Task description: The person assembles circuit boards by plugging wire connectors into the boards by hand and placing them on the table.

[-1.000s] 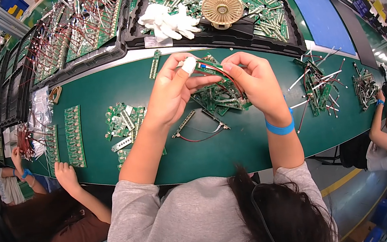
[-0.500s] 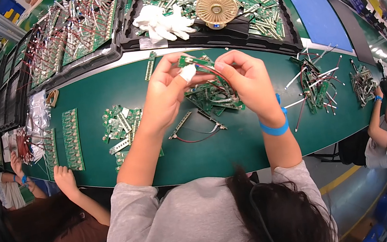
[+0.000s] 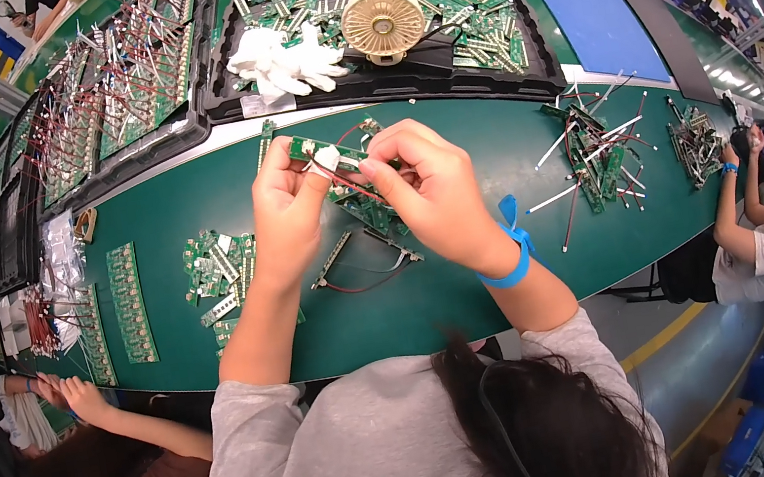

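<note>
A narrow green circuit board [image 3: 304, 150] is raised above the table between my two hands. My left hand [image 3: 288, 211] grips it by its left part, with a white wrapping on the thumb. At its other end, my right hand [image 3: 437, 188] pinches with thumb and forefinger; whether it holds the board or a wire end is hidden. Red and dark wires [image 3: 356, 186] hang below the board. Under my hands lies a heap of wired circuit boards [image 3: 368, 213], partly covered. Nearer me, two slim board strips [image 3: 335, 259] are joined by a wire.
Loose boards [image 3: 218, 261] lie left, beside a board panel [image 3: 130, 308]. Wired boards [image 3: 601, 154] are heaped right. Behind are a black tray [image 3: 542, 78], white gloves [image 3: 284, 59], a small fan [image 3: 383, 24] and a blue mat [image 3: 580, 2]. Co-workers' hands [image 3: 83, 398] work at both sides.
The view has shifted, so the table things appear further left. The held board now shows more of its face, and my right hand has turned over its right end. The left co-worker's hand has moved.
</note>
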